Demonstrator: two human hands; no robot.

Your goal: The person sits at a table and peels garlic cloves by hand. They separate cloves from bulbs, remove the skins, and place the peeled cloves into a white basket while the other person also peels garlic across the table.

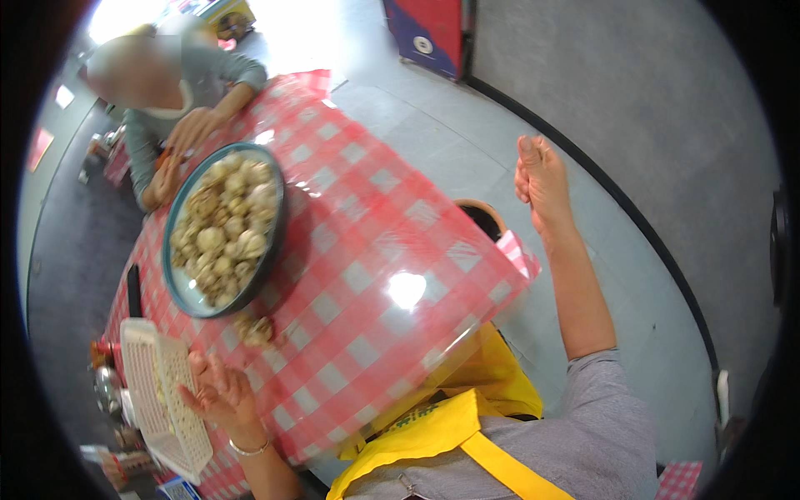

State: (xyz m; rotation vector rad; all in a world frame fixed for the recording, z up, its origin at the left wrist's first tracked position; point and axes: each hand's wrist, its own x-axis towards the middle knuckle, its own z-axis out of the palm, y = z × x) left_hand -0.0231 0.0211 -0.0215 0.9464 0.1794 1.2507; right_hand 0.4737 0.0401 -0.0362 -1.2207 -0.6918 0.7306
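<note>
My left hand (220,389), with a bracelet at the wrist, has its fingers spread beside a white perforated plastic basket (147,375) with pale pieces in it. My right hand (542,178) is raised past the table's right edge with its fingers curled; whether something small is inside cannot be told. A large blue-rimmed bowl (279,231) full of garlic bulbs (212,240) stands on the table (350,300) under a red-and-white checked cover. Loose garlic (254,329) lies on the cover between bowl and left hand.
Across the table a person (187,81) rests both hands near the bowl's far rim. A black handle (134,291) lies beyond the basket. A round brown-rimmed container (484,215) with dark contents stands below the table's right edge. A grey wall (625,94) curves along the right.
</note>
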